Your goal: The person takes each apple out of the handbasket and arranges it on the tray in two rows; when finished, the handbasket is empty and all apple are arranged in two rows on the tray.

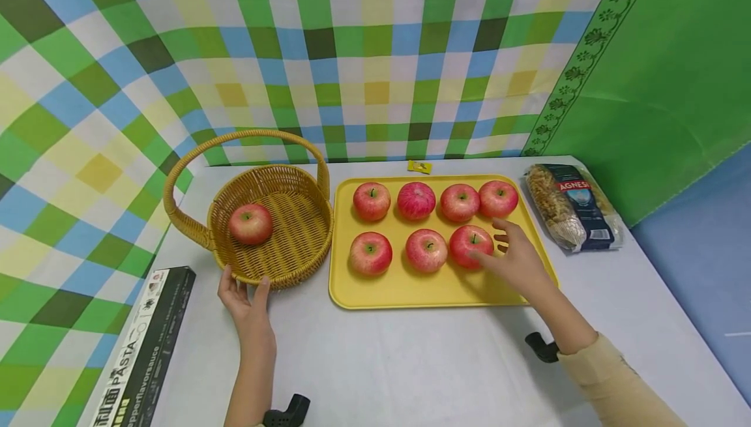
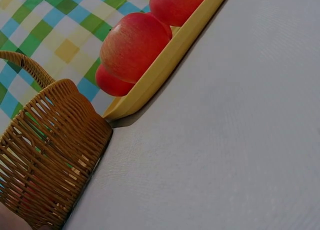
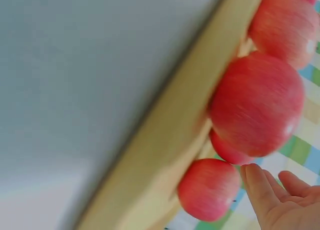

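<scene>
1. Resting at the lower centre of the head view, the right hand (image 1: 516, 259) lies on the yellow tray (image 1: 399, 290) with its fingers spread wide, holding nothing.
2. Its fingertips touch or nearly touch the nearest apple (image 1: 471, 245), the rightmost in the tray's front row of three.
3. Four more apples sit in the back row.
4. The left hand (image 1: 245, 299), lower left of centre, holds the near rim of the wicker basket (image 1: 293, 269), thumb and fingers on either side of the rim.
5. The basket stands just left of the tray and holds a single apple (image 1: 250, 223).
6. A pasta bag (image 1: 572, 205) lies right of the tray on the white table (image 1: 411, 362).
7. A black pasta box (image 1: 143, 349) lies at the lower left.
</scene>
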`<control>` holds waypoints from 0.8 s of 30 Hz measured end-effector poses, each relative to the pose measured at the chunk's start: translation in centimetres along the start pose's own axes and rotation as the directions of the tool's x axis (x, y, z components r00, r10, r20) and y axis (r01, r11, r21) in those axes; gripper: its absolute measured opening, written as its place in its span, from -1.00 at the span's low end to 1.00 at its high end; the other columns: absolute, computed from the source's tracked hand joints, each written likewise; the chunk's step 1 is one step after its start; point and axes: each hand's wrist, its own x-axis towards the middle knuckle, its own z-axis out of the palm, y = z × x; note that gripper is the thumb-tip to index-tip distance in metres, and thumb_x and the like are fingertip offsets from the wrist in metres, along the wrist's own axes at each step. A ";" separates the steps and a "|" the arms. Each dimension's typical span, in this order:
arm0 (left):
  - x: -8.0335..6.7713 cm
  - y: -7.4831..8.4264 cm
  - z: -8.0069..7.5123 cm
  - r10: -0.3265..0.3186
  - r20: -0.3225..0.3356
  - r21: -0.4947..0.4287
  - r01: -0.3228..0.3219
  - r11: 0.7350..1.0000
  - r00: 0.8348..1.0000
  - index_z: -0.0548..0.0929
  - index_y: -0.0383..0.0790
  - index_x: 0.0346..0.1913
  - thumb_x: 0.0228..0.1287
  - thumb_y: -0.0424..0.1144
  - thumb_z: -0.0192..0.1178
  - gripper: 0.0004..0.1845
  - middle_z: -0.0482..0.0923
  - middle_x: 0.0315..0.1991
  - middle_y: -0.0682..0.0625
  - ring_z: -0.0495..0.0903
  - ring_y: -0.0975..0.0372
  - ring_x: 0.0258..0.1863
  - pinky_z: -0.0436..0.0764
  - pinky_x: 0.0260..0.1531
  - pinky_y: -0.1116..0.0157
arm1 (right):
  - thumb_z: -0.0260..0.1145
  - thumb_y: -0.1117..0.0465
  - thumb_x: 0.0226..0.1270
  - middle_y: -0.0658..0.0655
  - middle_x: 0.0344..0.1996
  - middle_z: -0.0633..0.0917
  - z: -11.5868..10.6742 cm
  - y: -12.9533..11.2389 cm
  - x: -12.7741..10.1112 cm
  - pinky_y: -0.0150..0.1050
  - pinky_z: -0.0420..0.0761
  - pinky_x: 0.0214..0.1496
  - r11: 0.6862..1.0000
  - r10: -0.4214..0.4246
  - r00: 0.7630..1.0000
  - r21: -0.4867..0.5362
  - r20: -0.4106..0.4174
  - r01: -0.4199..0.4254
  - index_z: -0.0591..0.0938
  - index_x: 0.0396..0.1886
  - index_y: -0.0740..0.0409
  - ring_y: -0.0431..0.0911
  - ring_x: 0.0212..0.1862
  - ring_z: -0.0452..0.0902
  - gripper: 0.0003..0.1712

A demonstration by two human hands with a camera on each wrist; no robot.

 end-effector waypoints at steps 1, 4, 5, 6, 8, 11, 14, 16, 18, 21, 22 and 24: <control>0.0 0.1 0.0 0.000 -0.001 0.004 0.000 1.000 1.000 -0.12 0.13 0.45 0.40 -0.31 0.12 -0.23 -0.28 0.50 0.12 -0.27 0.23 0.49 -0.08 0.43 0.24 | 0.45 -0.12 0.13 0.40 0.32 0.25 -0.1 -0.2 0.0 0.17 0.39 0.23 1.000 -0.011 1.000 0.004 -0.012 0.011 0.11 0.42 0.37 0.29 0.26 0.28 0.09; -0.1 0.1 0.0 0.001 -0.002 0.017 -0.001 1.000 1.000 -0.11 0.14 0.44 0.41 -0.28 0.12 -0.24 -0.27 0.50 0.12 -0.26 0.23 0.49 -0.08 0.43 0.25 | 0.46 -0.06 0.14 0.39 0.30 0.27 -0.4 -0.9 -0.1 0.18 0.40 0.22 0.999 -0.048 0.997 0.015 -0.056 0.049 0.15 0.41 0.35 0.30 0.25 0.29 0.03; -0.1 0.1 0.0 0.000 -0.004 0.018 0.000 1.000 1.000 -0.11 0.14 0.44 0.40 -0.28 0.13 -0.24 -0.27 0.50 0.12 -0.26 0.23 0.49 -0.08 0.43 0.25 | 0.47 -0.04 0.14 0.38 0.29 0.28 -0.3 -1.2 -0.1 0.17 0.40 0.22 0.998 -0.060 0.996 0.024 -0.067 0.061 0.16 0.40 0.35 0.30 0.25 0.30 0.02; -0.1 0.1 0.0 -0.001 -0.005 0.017 0.001 1.000 1.000 -0.11 0.14 0.44 0.40 -0.28 0.13 -0.24 -0.26 0.50 0.12 -0.26 0.23 0.49 -0.08 0.43 0.25 | 0.47 -0.03 0.14 0.37 0.29 0.29 -0.3 -1.5 -0.2 0.17 0.41 0.21 0.997 -0.068 0.995 0.039 -0.075 0.072 0.16 0.40 0.34 0.29 0.25 0.30 0.01; -0.1 0.1 0.0 0.000 -0.007 0.012 0.000 1.000 1.000 -0.10 0.14 0.44 0.40 -0.29 0.13 -0.24 -0.25 0.50 0.12 -0.25 0.22 0.49 -0.07 0.43 0.25 | 0.47 -0.04 0.14 0.33 0.29 0.31 0.0 -2.1 -0.3 0.15 0.44 0.20 0.995 -0.083 0.993 0.056 -0.082 0.088 0.18 0.40 0.29 0.25 0.24 0.32 -0.01; -0.1 0.1 0.0 0.006 -0.009 0.005 -0.006 1.000 1.000 -0.09 0.13 0.44 0.40 -0.30 0.13 -0.24 -0.24 0.50 0.12 -0.23 0.22 0.49 -0.07 0.43 0.24 | 0.47 -0.03 0.14 0.28 0.30 0.32 0.7 -3.2 -0.2 0.10 0.50 0.15 0.988 -0.112 0.991 0.104 -0.070 0.119 0.20 0.41 0.25 0.20 0.22 0.37 -0.02; -0.1 0.1 0.1 0.011 -0.007 0.000 -0.011 1.000 1.000 -0.09 0.12 0.44 0.39 -0.29 0.14 -0.24 -0.24 0.50 0.11 -0.23 0.21 0.49 -0.07 0.43 0.23 | 0.48 -0.01 0.13 0.27 0.31 0.32 1.6 -4.4 -0.1 0.07 0.53 0.13 0.983 -0.146 0.988 0.101 -0.053 0.151 0.21 0.41 0.23 0.18 0.20 0.39 -0.03; -0.1 0.0 0.0 0.010 -0.004 -0.001 -0.010 1.000 1.000 -0.09 0.13 0.44 0.39 -0.28 0.14 -0.24 -0.25 0.50 0.12 -0.24 0.22 0.49 -0.07 0.43 0.22 | 0.50 0.01 0.12 0.27 0.31 0.33 2.3 -5.2 0.0 0.09 0.51 0.15 0.980 -0.169 0.985 0.096 -0.047 0.172 0.22 0.41 0.22 0.18 0.21 0.39 -0.03; -0.1 0.0 0.0 0.007 -0.003 -0.004 -0.007 1.000 1.000 -0.09 0.14 0.44 0.40 -0.28 0.14 -0.24 -0.25 0.50 0.12 -0.24 0.22 0.49 -0.08 0.43 0.22 | 0.50 0.03 0.11 0.25 0.31 0.35 3.0 -6.1 0.3 0.09 0.48 0.19 0.975 -0.195 0.980 0.105 -0.036 0.198 0.23 0.41 0.21 0.16 0.23 0.37 -0.04; -0.1 0.0 0.1 0.005 -0.004 -0.007 -0.005 1.000 1.000 -0.09 0.14 0.44 0.40 -0.29 0.13 -0.24 -0.25 0.50 0.11 -0.24 0.22 0.49 -0.08 0.43 0.21 | 0.52 0.05 0.09 0.22 0.30 0.35 4.1 -7.6 0.6 0.07 0.47 0.20 0.959 -0.226 0.974 0.171 -0.010 0.225 0.23 0.41 0.18 0.12 0.25 0.36 -0.04; -0.1 0.0 0.1 0.005 -0.006 -0.009 -0.005 1.000 1.000 -0.09 0.14 0.44 0.40 -0.29 0.13 -0.24 -0.25 0.50 0.11 -0.23 0.22 0.49 -0.07 0.43 0.21 | 0.52 0.04 0.08 0.21 0.29 0.36 4.5 -8.1 0.7 0.06 0.48 0.19 0.955 -0.235 0.972 0.186 -0.003 0.232 0.23 0.41 0.18 0.10 0.24 0.38 -0.03; -0.2 0.1 0.1 0.006 -0.010 -0.008 -0.006 1.000 1.000 -0.09 0.13 0.44 0.40 -0.29 0.13 -0.25 -0.24 0.50 0.10 -0.23 0.22 0.49 -0.07 0.43 0.21 | 0.53 0.03 0.07 0.18 0.28 0.37 5.5 -9.1 1.0 0.02 0.51 0.17 0.947 -0.256 0.967 0.201 0.010 0.249 0.24 0.41 0.14 0.07 0.23 0.39 -0.03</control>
